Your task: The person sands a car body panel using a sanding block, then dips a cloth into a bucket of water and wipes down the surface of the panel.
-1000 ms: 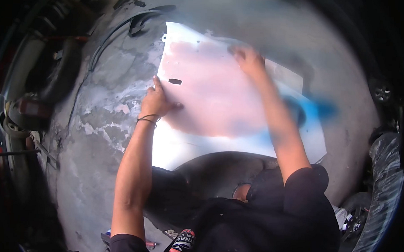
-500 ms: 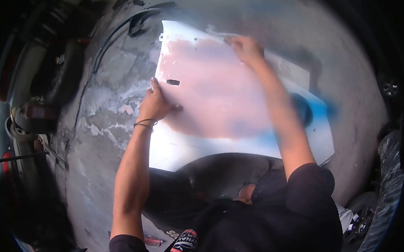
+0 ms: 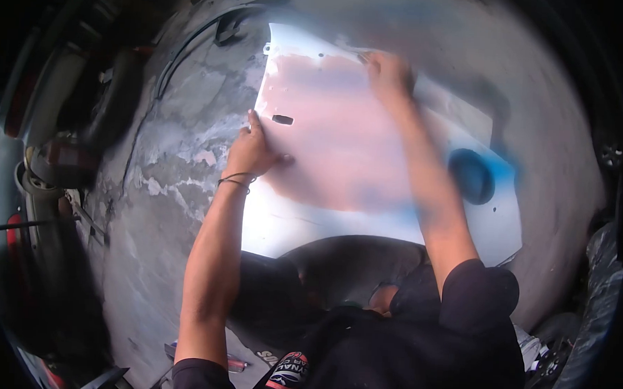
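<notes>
A white car fender (image 3: 303, 225) with a large pinkish patch lies before me, its wheel arch toward my body. My left hand (image 3: 251, 150) grips its left edge, thumb on the face and index finger stretched along the rim, near a small rectangular slot (image 3: 283, 119). At the far edge, my right hand (image 3: 390, 74) is closed with its fingertips pressed to the panel. Something small and thin seems to be pinched there, too blurred to name. Right of my right forearm is a dark round shape (image 3: 472, 176) within blue paint; whether it is a hole I cannot tell.
Stained concrete floor (image 3: 183, 119) surrounds the fender. A curved dark strip (image 3: 193, 40) lies at the upper left, with dark car parts (image 3: 69, 163) along the left side. Plastic wrapping (image 3: 599, 290) stands at the right. A red-handled tool (image 3: 236, 364) lies near my left elbow.
The whole view has shifted, so the fender appears slightly farther right and higher. My right hand stays at the far edge, having moved only a little along it. My left hand keeps its hold.
</notes>
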`<state>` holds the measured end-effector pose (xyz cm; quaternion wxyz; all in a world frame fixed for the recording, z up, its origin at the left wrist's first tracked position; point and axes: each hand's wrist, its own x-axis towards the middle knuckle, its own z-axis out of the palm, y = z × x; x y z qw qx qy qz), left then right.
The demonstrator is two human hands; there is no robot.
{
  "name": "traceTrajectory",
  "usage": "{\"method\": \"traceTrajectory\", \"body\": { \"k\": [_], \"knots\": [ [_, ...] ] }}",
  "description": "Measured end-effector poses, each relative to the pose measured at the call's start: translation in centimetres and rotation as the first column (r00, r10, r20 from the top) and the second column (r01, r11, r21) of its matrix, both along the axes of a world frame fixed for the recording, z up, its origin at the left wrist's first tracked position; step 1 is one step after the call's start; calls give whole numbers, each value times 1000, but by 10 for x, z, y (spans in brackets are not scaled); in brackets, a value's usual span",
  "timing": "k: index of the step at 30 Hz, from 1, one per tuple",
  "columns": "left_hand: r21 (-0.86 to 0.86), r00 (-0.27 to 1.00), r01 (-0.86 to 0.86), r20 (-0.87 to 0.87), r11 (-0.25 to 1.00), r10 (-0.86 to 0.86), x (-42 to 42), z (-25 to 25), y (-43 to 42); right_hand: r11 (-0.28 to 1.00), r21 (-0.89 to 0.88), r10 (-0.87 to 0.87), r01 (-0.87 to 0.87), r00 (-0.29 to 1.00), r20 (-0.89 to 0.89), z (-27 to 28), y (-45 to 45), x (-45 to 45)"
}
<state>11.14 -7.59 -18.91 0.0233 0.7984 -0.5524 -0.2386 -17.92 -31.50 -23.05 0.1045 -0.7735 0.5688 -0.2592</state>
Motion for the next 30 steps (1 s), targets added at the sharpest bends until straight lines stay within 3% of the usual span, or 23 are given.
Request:
{"method": "traceTrajectory", "body": {
  "k": [4,5,7,8,10,13,16,20,23,24,26,28,30],
  "knots": [
    [24,1000,-6,1,1000,6,-4,2,0,959,-275,65,-67,998,-16,22,50,22],
    [32,1000,-22,9,999,22,-7,11,-2,960,-270,69,-70,998,-13,15,38,27],
    [31,999,-32,2,999,32,-5,13,0,989,-66,138,-133,988,68,-2,0,31],
    [24,999,-42,4,999,41,-5,16,1,987,-74,148,-143,987,70,-1,-6,38],
    [63,999,-40,15,997,39,-8,21,-1,1000,8,3,-3,1000,-1,2,-17,55],
    [83,999,-52,13,995,51,-10,26,-2,990,-121,80,-77,996,24,12,23,61],
    [78,997,-66,-33,995,69,-11,32,1,976,-68,198,-206,975,-103,33,59,57],
    [51,996,-84,-19,995,85,-11,31,7,979,-62,187,-195,976,-116,28,18,73],
    [8,996,-79,-36,997,79,-12,38,5,996,56,86,-76,973,-215,27,-6,87],
    [20,996,-84,-43,996,84,-12,39,5,995,45,98,-90,970,-222,28,7,87],
    [33,993,-103,-50,994,104,-7,30,5,959,-140,226,-246,964,-143,28,56,79],
    [-52,997,-77,-31,996,75,-2,1,3,962,-19,267,-273,952,-149,25,66,70],
    [-70,997,-75,-15,995,74,3,-5,2,911,-206,317,-357,927,-202,32,61,68]
  ]
}}
